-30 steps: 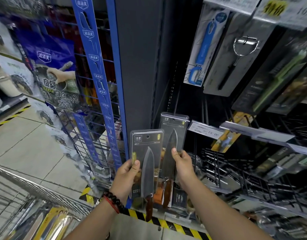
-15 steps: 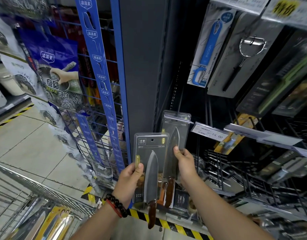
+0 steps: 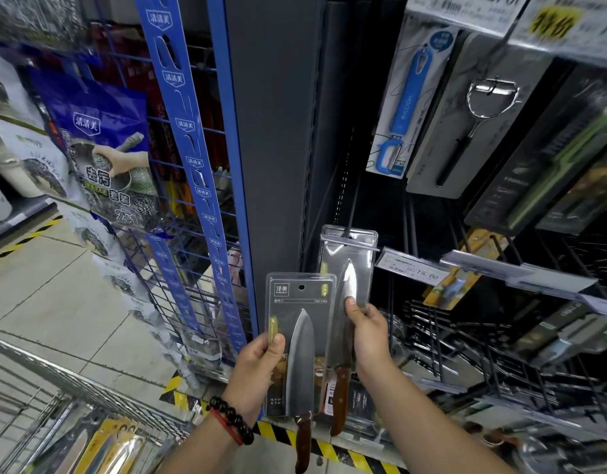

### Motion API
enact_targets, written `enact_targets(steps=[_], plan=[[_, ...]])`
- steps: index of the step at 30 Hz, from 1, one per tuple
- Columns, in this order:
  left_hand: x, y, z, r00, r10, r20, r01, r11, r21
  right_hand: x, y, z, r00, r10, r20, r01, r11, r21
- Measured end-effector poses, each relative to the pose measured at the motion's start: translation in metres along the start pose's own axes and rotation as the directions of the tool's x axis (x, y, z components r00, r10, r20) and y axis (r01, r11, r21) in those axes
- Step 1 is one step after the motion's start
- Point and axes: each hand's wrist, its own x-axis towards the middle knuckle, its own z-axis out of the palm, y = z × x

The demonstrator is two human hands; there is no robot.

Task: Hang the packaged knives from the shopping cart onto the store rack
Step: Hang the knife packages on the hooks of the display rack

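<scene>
- Cart near left; more packs lie inside.
- Left hand grips near knife pack by its left edge, thumb on front; pack upright, hang hole on top, free of any peg.
- Right hand, just right and farther, pinches far knife pack, long axis vertical.
- Far pack's top sits at the rack peg; whether it is threaded, cannot tell.

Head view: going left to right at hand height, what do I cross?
Cart → left hand → left knife pack → right knife pack → right hand → price tag.
</scene>
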Motion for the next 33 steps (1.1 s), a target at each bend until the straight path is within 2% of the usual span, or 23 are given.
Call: enact_targets(steps=[14,20,26,33], plan=[[-0.007,0.007,0.007,0.997,-0.044,-0.065,0.043,0.999,-0.015,-0.005,0.000,-0.006,1.000,0.014,0.018,-0.014,0.999,-0.030],[-0.012,0.008,0.008,0.998,-0.035,-0.045,0.036,0.999,0.004,-0.009,-0.008,-0.006,0.999,0.036,0.037,-0.035,0.998,-0.049],[-0.017,0.012,0.008,0.999,-0.032,-0.042,0.032,0.999,-0.007,-0.008,-0.006,-0.002,1.000,-0.016,0.024,0.018,0.996,-0.084],[-0.021,0.013,0.004,0.998,-0.020,-0.064,0.019,1.000,-0.017,-0.009,-0.012,0.001,0.999,-0.049,0.004,0.049,0.998,-0.038]])
